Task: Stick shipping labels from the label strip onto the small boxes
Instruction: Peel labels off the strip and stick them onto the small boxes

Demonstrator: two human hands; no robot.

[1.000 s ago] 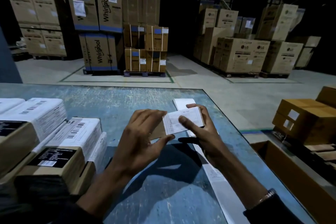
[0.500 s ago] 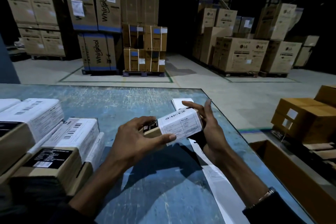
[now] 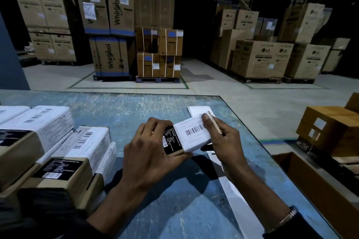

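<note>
I hold a small brown box (image 3: pixel 174 142) above the blue table (image 3: pixel 116 106), a white barcode label (image 3: pixel 194 134) wrapped over its right half. My left hand (image 3: pixel 151 153) grips the box's left end, where a black printed panel shows. My right hand (image 3: pixel 221 137) holds the right end, its thumb pressing on the label's far corner. The white label strip (image 3: pixel 233 190) lies on the table under my right forearm, running from the far end near the box toward the near edge.
Several small labelled boxes (image 3: pixel 58 151) are stacked at the left of the table. An open brown carton (image 3: pixel 310 190) and closed cartons (image 3: pixel 330 128) stand right of the table. Pallets of large cartons (image 3: pixel 114 31) fill the warehouse floor beyond.
The box has been turned in my hands so its barcode face points up. My right thumb has come onto the label, and both hands moved slightly toward me.
</note>
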